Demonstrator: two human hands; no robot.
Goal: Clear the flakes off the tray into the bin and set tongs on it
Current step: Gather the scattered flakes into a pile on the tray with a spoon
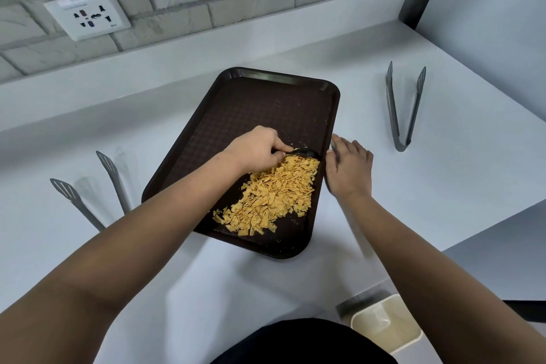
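Nearest, the cream plastic bin (pixel 385 325) is sitting below the bench (pixel 443 133) edge. The left hand (pixel 257 149) is gripping a black scraper (pixel 304 153) behind the yellow flakes (pixel 274 192); the right hand (pixel 350 167) is resting flat-fingered against the long brown tray (pixel 257 115), angled binward.

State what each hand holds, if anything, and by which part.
The left hand grips a dark scraper by its near end, the hold partly hidden. The right hand holds nothing; it rests against the tray edge.

White smooth countertop (pixel 443 133), running back to a low white ledge. Directly on it: dark brown rectangular plastic tray (pixel 251 103) at centre, angled; grey metal tongs (pixel 403 106) well right; second grey slotted tongs (pixel 88 192) left of tray.
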